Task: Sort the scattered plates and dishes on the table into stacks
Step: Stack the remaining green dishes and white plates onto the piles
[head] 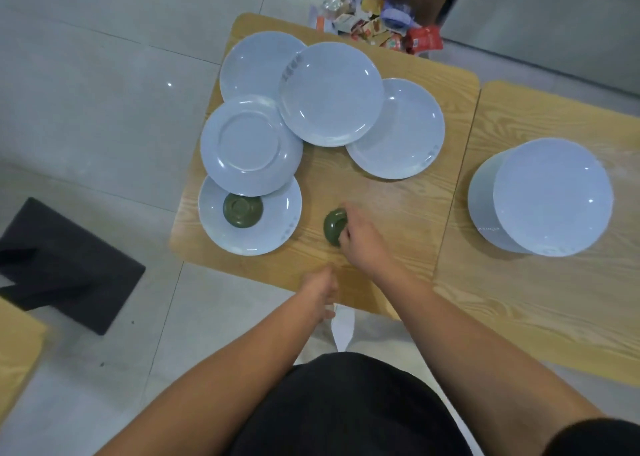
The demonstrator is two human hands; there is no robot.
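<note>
Several pale blue plates lie overlapping on the left wooden table (398,213); one of them (251,145) is upside down. The nearest plate (277,220) carries an upturned small green dish (241,210). My right hand (363,239) grips a second small green dish (334,227) on the tabletop, fingers curled round its right side. My left hand (322,293) hangs at the table's near edge, blurred, holding nothing that I can see. A stack of blue plates (550,196) stands on the right table (554,299).
A heap of snack wrappers (381,22) sits beyond the far edge of the left table. A dark bag (65,265) lies on the tiled floor at the left. A narrow gap separates the two tables.
</note>
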